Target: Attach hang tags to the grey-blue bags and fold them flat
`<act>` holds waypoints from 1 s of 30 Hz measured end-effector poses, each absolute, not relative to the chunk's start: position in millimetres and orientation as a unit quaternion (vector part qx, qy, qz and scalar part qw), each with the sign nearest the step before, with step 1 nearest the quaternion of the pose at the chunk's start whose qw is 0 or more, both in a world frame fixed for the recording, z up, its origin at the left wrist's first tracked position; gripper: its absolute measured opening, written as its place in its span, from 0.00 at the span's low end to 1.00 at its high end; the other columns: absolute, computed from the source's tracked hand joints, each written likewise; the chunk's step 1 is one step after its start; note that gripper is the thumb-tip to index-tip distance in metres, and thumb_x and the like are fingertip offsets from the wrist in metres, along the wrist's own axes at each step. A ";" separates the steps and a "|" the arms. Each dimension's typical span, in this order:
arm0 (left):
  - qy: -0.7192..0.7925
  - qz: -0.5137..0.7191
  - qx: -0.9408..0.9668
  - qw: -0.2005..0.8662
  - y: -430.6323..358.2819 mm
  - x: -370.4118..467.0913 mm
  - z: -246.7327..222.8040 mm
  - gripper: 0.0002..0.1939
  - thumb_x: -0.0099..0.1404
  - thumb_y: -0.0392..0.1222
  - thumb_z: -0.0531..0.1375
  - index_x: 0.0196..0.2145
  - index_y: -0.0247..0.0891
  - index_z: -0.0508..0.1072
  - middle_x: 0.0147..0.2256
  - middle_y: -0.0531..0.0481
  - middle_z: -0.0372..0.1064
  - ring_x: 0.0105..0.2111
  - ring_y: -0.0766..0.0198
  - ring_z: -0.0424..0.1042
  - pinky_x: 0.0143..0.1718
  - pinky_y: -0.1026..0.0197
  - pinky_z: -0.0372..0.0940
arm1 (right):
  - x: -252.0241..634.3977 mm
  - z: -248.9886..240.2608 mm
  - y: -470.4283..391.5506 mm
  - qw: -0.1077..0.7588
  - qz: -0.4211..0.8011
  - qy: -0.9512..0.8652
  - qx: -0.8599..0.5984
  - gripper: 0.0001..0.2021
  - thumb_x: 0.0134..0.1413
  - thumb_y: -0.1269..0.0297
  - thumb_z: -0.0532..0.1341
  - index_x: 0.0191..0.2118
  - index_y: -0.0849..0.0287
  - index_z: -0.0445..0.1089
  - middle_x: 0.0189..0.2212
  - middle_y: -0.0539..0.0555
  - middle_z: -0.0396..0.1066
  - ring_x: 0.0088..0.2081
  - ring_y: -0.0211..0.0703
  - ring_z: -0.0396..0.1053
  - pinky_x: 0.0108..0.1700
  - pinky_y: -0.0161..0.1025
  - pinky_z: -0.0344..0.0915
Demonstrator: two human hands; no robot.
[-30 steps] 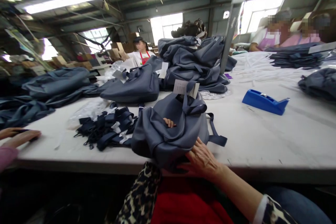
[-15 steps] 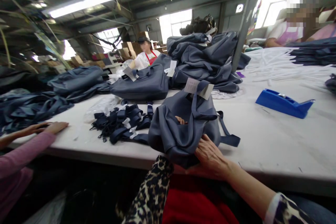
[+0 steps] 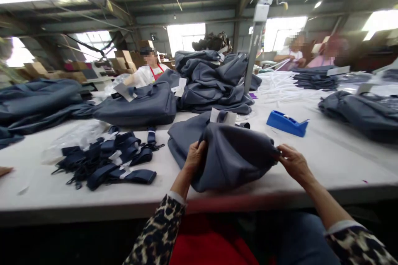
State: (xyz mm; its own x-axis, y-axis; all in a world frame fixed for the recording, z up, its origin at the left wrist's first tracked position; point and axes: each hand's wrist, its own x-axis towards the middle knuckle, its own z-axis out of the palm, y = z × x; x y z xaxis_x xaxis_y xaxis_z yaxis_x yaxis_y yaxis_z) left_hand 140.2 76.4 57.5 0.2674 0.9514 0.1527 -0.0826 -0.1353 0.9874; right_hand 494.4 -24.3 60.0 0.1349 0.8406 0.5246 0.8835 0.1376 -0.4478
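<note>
A dark blue-grey bag [image 3: 230, 155] lies on the white table in front of me, its near side pulled up and bulging. My left hand [image 3: 195, 156] grips the bag's left side, the fingers curled behind its edge. At the right corner, my right hand [image 3: 294, 163] pinches the bag's edge between thumb and fingers. White paper tags [image 3: 222, 116] stick up behind the bag. Part of a strap shows beside them. The inside of the bag is hidden from me.
Left of the bag lies a heap of navy straps [image 3: 124, 155] by clear plastic [image 3: 73, 143]. Behind stand another bag [image 3: 139, 105] and a pile of bags [image 3: 214, 78]. A blue tape dispenser [image 3: 287, 123] sits to the right, near a metal post [image 3: 253, 54]. Several co-workers are around the table.
My left hand has come out of the bag and now holds its left side. My right hand has moved right to the corner. The bag is turned and stretched; the view has swung right.
</note>
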 end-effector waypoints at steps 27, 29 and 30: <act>0.052 0.101 0.980 -0.161 -25.1 236.4 38.3 0.27 0.68 0.37 0.56 0.63 0.29 0.60 0.46 0.43 0.72 0.41 0.58 0.69 0.38 0.57 0.63 | 549.6 34.3 34.4 0.378 0.156 -0.514 -0.754 0.17 0.62 0.55 0.61 0.50 0.60 0.70 0.50 0.55 0.70 0.48 0.49 0.71 0.49 0.50 0.70; 0.063 0.111 0.979 -0.157 -23.6 235.5 33.2 0.28 0.68 0.38 0.57 0.64 0.31 0.59 0.46 0.43 0.72 0.41 0.58 0.68 0.39 0.56 0.62 | 552.0 32.0 18.0 0.426 0.179 -0.498 -0.734 0.18 0.62 0.56 0.62 0.53 0.59 0.69 0.52 0.57 0.70 0.49 0.48 0.70 0.51 0.51 0.69; 0.070 0.119 0.978 -0.155 -22.8 234.6 30.6 0.29 0.68 0.39 0.57 0.65 0.32 0.58 0.47 0.42 0.71 0.41 0.57 0.68 0.40 0.55 0.61 | 552.1 30.7 5.9 0.449 0.190 -0.487 -0.724 0.19 0.62 0.56 0.61 0.55 0.58 0.68 0.52 0.57 0.70 0.49 0.47 0.71 0.52 0.50 0.68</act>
State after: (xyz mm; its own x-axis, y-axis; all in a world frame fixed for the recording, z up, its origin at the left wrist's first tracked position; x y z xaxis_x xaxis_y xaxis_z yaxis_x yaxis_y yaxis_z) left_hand 234.6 -22.8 30.6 0.9617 0.1001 0.2553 0.1741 -0.9423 -0.2861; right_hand 552.1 5.9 30.7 0.4523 0.8770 0.1623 0.5351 -0.1212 -0.8361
